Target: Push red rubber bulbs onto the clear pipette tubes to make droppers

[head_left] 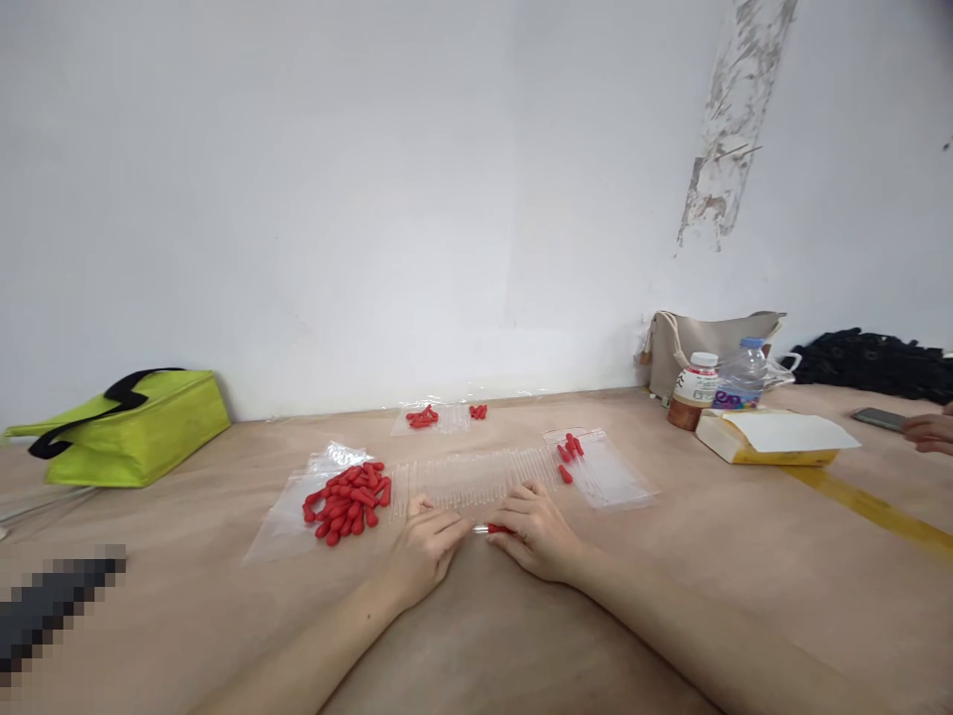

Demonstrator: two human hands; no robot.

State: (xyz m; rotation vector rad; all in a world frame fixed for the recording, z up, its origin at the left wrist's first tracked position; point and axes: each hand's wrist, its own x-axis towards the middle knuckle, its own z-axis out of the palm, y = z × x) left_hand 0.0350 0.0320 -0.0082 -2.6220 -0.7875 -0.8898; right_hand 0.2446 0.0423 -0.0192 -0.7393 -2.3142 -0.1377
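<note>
Close in front of me, my left hand (428, 546) pinches a thin clear glass dropper tube (480, 529). My right hand (537, 534) is closed on a red rubber dropper bulb (497, 528), which meets the tube's right end; how far the tube sits inside cannot be seen. Beyond both hands lies a long row of clear dropper tubes (469, 477). To the left, a heap of red bulbs (348, 504) rests on a clear plastic bag (279, 521). A few more red bulbs (566, 475) lie right of the row, by another clear bag (621, 482).
Near the wall are small groups of red pieces (423, 417) on clear plastic. A lime-green bag (149, 427) stands left. At right are bottles (694, 390), a tissue pack (774, 452), a beige bag (707, 338), a phone (879, 419) and another person's hand (930, 430).
</note>
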